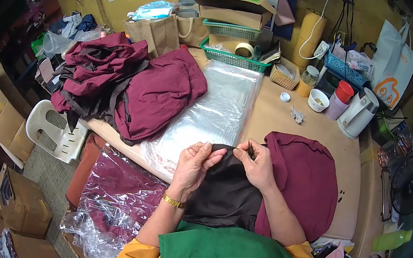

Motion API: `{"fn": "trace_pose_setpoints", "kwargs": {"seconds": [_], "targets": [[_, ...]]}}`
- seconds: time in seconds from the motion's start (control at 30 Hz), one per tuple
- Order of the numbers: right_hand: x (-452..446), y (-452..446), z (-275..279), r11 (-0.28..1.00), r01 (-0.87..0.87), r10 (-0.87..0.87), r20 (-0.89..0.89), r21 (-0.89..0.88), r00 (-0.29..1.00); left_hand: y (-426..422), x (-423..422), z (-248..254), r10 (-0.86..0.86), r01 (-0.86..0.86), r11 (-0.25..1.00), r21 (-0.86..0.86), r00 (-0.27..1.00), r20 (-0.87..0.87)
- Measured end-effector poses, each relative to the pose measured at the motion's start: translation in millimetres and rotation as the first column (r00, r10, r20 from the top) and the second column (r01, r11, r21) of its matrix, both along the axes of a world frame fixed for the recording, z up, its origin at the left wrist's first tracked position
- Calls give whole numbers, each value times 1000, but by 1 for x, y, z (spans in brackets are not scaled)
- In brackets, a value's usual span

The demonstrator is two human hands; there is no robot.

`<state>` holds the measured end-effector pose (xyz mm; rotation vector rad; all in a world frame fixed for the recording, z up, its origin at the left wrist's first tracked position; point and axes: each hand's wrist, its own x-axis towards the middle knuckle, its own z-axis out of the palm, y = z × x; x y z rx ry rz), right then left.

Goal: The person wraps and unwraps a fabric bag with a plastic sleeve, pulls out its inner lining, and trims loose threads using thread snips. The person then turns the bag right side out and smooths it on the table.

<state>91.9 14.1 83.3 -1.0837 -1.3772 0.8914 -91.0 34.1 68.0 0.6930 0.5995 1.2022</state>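
Note:
My left hand [195, 162] pinches the top edge of a black cloth [224, 190] in front of my body. Close to its right, my right hand [257, 167] grips the same edge, with a small dark pointed thing between its fingers that I cannot make out. The black cloth hangs down from both hands and joins a maroon fabric piece [305, 187] lying on the table to the right. Beyond my hands lies a stack of clear plastic bags [219, 110].
Maroon and black garments [162, 90] are heaped at the table's back left. Plastic-wrapped maroon fabric [121, 191] lies at the lower left. A white kettle [358, 114], a red-lidded tumbler [340, 100], a bowl [318, 100] and green baskets [236, 58] stand at the back.

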Motion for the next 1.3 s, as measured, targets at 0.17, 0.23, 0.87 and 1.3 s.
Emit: {"fn": "trace_pose_setpoints", "kwargs": {"seconds": [0.17,0.23,0.87,1.3], "targets": [[-6,3,4,969,184,-211,172,162,962,-2,-2,0,-87,99,993,-58,981,172],[-8,-4,18,863,322,-446,289,390,847,-2,-3,4,-76,82,996,-29,985,155],[-23,-19,56,718,-131,-539,666,683,516,-10,10,14,-20,22,989,146,1000,-14],[-23,-17,48,700,-87,-548,611,709,571,-7,9,16,-16,20,989,150,999,-29]]}}
